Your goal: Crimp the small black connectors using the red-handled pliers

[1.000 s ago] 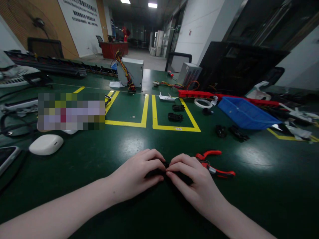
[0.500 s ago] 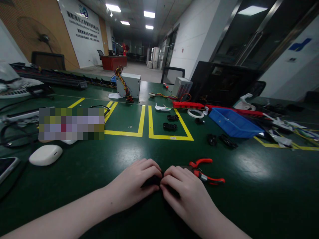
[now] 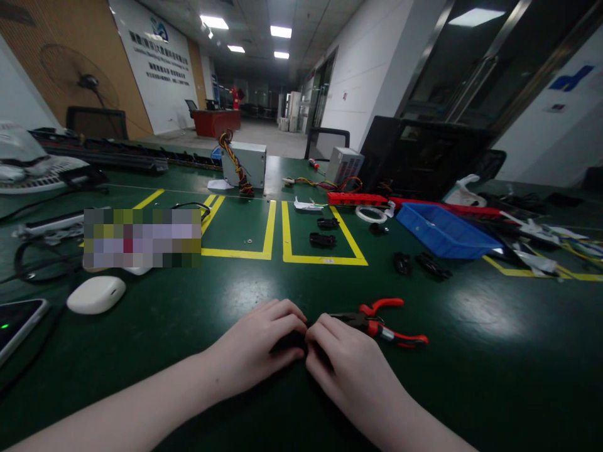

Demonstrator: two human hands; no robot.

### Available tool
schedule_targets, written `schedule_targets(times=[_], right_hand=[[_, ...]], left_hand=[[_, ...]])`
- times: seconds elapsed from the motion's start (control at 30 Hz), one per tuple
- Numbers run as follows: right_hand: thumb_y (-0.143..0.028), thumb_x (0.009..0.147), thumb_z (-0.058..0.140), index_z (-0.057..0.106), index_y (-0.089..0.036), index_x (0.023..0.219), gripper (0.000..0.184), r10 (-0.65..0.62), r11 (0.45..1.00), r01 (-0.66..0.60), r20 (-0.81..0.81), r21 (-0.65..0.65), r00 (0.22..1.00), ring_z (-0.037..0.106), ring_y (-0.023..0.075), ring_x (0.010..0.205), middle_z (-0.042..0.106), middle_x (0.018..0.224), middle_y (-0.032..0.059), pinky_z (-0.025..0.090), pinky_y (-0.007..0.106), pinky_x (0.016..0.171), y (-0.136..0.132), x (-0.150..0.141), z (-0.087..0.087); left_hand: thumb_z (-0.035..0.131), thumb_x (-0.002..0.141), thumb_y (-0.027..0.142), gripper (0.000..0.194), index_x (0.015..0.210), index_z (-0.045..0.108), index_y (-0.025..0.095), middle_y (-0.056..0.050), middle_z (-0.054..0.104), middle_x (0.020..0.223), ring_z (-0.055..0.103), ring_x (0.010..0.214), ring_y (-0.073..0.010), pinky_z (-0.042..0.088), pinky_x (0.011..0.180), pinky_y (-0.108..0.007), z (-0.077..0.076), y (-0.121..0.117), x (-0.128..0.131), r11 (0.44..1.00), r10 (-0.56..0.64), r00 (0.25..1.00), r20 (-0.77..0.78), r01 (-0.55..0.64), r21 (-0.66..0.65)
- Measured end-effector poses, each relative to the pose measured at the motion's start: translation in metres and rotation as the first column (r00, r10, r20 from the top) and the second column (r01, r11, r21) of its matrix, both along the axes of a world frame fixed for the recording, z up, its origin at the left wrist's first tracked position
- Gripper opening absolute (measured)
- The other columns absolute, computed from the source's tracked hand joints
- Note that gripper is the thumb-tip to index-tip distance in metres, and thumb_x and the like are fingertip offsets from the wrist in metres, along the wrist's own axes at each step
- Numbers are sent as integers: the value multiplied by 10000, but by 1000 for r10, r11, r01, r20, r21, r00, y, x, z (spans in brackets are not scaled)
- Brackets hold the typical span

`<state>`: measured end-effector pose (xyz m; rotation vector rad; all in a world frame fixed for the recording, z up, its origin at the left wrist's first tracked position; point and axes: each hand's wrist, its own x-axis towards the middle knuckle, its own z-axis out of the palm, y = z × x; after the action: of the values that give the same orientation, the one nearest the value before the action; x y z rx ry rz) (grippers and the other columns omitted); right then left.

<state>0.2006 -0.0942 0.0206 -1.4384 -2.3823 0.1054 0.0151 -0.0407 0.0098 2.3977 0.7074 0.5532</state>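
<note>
My left hand (image 3: 266, 333) and my right hand (image 3: 346, 351) meet fingertip to fingertip low over the dark green tabletop (image 3: 264, 414). Both are closed, with curled fingers and thumbs pinched in. A small dark thing seems to sit between them, but the fingers hide nearly all of it and I cannot name it. Just behind my right hand lie red-handled pliers (image 3: 372, 323), handles spread to the right and jaws partly behind the knuckles.
Black bundled cables (image 3: 323, 240) lie inside yellow tape lines, others (image 3: 431, 265) near a blue bin (image 3: 447, 232). At left are a white rounded case (image 3: 97, 295) and a phone (image 3: 21, 323). Behind stand a power supply box (image 3: 249, 164) and a red power strip (image 3: 358, 199).
My right hand has turned slightly and its fingers have drawn closer together, showing more of the pliers' jaws. My left hand stays nearly still. The view has shifted a little.
</note>
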Motion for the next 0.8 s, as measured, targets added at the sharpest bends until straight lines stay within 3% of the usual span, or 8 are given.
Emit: schedule_targets(times=[0.23,0.43,0.63,0.8], right_hand=[[-59,813,514,599,-184,800,152,13,994,-26,110,110,994,590,173,681,626,792,38,429,290,590,-2,-1,0],[-97,868,467,636,-213,868,206,20,996,-20,0,86,1000,633,175,749,659,844,30,487,295,653,-1,5,-1],[-156,901,437,663,-225,886,237,37,993,-33,-35,110,999,652,166,715,670,829,34,514,274,613,1,8,-2],[-222,927,448,662,-239,832,235,77,996,-72,-129,44,989,665,156,701,669,822,27,533,242,583,6,12,1]], left_hand=[[639,849,136,210,1047,594,189,-50,611,1109,576,1008,-208,487,883,-380,-1,1,-1,1000,14,1000,24,-14,11],[664,842,158,211,1028,567,180,-48,622,1090,594,986,-206,502,861,-353,-1,1,-1,998,39,999,5,-40,54],[574,912,174,171,1082,573,186,-82,592,1224,600,1037,-236,517,854,-374,-4,-2,-2,948,22,995,-92,9,317],[519,946,182,231,1172,564,201,-95,567,1274,595,1079,-229,516,871,-351,-5,-3,-4,912,1,994,-109,44,408]])
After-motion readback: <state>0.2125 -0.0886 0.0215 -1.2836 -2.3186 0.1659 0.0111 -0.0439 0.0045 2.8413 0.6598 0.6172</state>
